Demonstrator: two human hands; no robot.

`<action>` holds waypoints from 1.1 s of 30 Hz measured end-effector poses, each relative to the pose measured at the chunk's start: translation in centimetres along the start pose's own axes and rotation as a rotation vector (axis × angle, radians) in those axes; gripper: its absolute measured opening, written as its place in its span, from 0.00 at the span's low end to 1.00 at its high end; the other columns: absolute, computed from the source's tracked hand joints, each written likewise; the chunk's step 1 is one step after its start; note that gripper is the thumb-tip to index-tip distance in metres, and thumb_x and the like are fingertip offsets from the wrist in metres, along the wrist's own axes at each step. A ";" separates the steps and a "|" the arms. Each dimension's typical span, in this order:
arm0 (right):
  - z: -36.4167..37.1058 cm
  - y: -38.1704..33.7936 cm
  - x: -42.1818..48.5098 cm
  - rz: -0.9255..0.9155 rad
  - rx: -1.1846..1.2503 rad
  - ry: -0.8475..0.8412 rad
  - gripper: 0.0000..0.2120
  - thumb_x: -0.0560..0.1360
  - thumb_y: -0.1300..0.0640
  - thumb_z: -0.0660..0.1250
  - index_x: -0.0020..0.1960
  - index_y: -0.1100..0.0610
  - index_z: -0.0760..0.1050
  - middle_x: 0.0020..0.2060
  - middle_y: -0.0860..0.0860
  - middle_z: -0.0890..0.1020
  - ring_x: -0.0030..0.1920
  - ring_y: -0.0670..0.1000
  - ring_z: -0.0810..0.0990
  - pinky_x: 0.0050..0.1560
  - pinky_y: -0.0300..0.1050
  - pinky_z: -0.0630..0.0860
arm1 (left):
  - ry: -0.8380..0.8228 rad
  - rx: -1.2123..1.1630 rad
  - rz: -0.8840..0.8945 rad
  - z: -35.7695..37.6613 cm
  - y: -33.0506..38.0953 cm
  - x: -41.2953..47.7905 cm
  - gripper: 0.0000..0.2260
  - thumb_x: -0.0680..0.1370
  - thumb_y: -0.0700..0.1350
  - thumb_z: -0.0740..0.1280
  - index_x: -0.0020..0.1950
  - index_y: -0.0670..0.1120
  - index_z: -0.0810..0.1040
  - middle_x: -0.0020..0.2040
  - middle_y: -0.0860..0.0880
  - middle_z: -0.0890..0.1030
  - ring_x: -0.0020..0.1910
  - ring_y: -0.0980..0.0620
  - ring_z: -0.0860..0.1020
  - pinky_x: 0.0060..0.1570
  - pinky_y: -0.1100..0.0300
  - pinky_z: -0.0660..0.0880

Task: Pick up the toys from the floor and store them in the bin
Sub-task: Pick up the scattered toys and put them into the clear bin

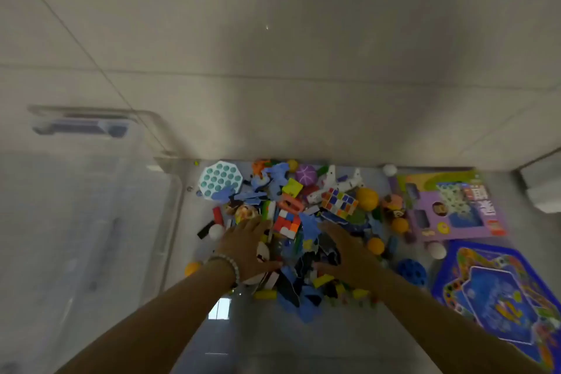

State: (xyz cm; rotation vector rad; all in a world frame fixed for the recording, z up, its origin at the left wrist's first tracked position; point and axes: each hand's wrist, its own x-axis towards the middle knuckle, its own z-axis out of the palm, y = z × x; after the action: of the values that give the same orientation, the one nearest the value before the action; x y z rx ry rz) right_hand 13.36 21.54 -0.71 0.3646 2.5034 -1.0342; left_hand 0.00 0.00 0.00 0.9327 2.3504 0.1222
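Left hand [246,247] and right hand [349,252], fingers straight and splayed, atop jumbled glossy plastic toys [338,202] beside a translucent bin [91,191].

Wall [303,39]: large pale beige tiles, with one thin grout line running across and another slanting at the left.
Glint [267,27]: small bright speck on a wall tile.
White object [542,191]: far right, at the wall's foot. Blurred, kind unclear.
Reflection [219,308]: bright paned patch, low centre of view.

Two hands [249,247] [349,255] – one bin [91,206] – two cubes [339,202] [287,223]
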 end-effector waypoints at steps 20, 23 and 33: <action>8.5 2.0 11.1 -0.062 -0.113 0.388 0.36 0.68 0.40 0.70 0.71 0.51 0.63 0.68 0.51 0.69 0.70 0.55 0.62 0.70 0.53 0.57 | -0.101 -0.311 0.045 8.3 -6.6 4.8 0.41 0.61 0.61 0.76 0.68 0.55 0.61 0.64 0.52 0.71 0.61 0.52 0.72 0.61 0.56 0.72; 8.2 1.6 11.0 -0.063 -0.094 0.380 0.34 0.68 0.41 0.71 0.70 0.52 0.65 0.67 0.52 0.71 0.69 0.55 0.65 0.70 0.53 0.57 | -0.049 -0.398 0.013 8.0 -6.6 4.6 0.40 0.63 0.60 0.76 0.69 0.54 0.62 0.65 0.52 0.72 0.60 0.53 0.72 0.56 0.63 0.69; -0.8 -8.6 6.4 -0.102 0.397 0.258 0.28 0.67 0.51 0.74 0.64 0.49 0.67 0.52 0.43 0.73 0.49 0.43 0.76 0.37 0.28 0.76 | 0.198 -0.496 0.003 -2.8 -6.7 -1.8 0.37 0.63 0.56 0.77 0.68 0.50 0.65 0.62 0.50 0.74 0.59 0.51 0.74 0.55 0.60 0.72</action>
State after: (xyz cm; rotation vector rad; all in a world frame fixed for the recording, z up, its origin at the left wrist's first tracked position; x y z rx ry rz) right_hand 4.19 16.72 2.18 0.5182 2.5481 -1.6243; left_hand -4.55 -5.85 1.20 0.6995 2.3271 0.7908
